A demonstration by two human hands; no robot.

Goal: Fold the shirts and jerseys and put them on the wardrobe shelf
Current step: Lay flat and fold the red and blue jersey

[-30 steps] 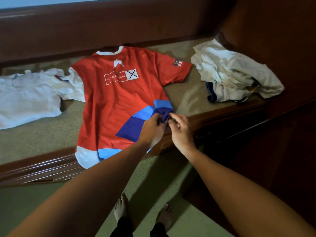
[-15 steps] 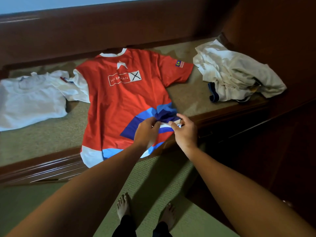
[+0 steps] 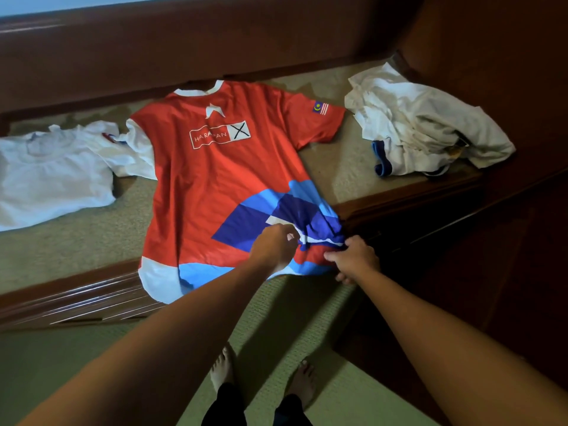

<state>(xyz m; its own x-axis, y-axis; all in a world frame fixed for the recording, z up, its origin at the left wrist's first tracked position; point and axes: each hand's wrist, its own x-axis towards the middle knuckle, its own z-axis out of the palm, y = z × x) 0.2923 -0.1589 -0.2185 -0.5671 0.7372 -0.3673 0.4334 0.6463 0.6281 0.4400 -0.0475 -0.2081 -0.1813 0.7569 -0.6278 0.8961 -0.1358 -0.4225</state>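
Head view: red short-sleeved jersey point(image 3: 215, 192) with blue geometric panels and white trim spread flat, collar away, on a beige carpeted ledge point(image 3: 76, 241) with a dark wooden edge, hem hanging over that edge. Left hand point(image 3: 275, 245) curled, pinching bunched dark-blue fabric at the jersey's lower corner. Right hand point(image 3: 353, 261) just beside it, fingers curled round the same bunched corner near the hem. Corner lifted and gathered between both hands; rest of the jersey lying smooth beyond them.

Well to the left of the hands, white T-shirt point(image 3: 52, 176) lying flat on the ledge, one sleeve touching the jersey's white sleeve. Beyond and to the right of the hands, crumpled cream-white garment point(image 3: 424, 124) with a blue trim in a heap, apart from the jersey. Below the hands, two bare feet point(image 3: 222, 370) on a green woven mat point(image 3: 292, 318).
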